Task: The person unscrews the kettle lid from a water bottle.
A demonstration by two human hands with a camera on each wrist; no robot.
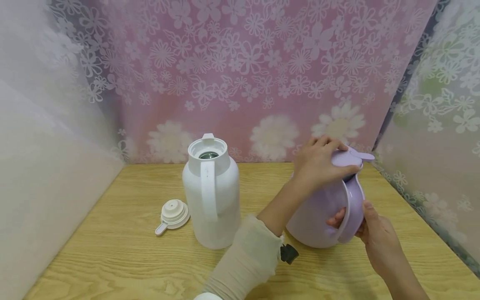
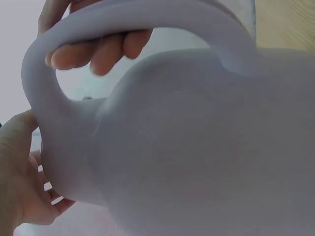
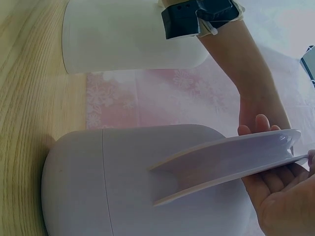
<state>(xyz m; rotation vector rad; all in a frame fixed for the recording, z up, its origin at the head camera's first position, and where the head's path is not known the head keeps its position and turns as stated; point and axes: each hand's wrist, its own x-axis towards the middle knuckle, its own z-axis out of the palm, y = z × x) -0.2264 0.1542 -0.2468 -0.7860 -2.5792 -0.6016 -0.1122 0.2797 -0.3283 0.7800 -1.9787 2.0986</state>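
Note:
On the right of the head view stands a lilac vacuum jug point(image 1: 315, 212), its base on the table. My left hand point(image 1: 316, 162) reaches across and grips the jug's lilac lid point(image 1: 346, 156), thumb at the near edge and fingers over the far side. A flat tab juts from the lid to the right. My right hand point(image 1: 380, 235) holds the jug's curved handle point(image 1: 354, 208), with fingertips showing through the handle's opening. In the left wrist view the handle point(image 2: 128, 19) arches above the jug body point(image 2: 197, 137); the lid's top is hidden there.
A white vacuum jug point(image 1: 211, 200) stands left of centre, its mouth uncovered and handle facing me. Left of it a white stopper with a tab point(image 1: 174, 214) lies on the wooden table point(image 1: 123, 258). Flowered curtains point(image 1: 240, 83) enclose the back and sides.

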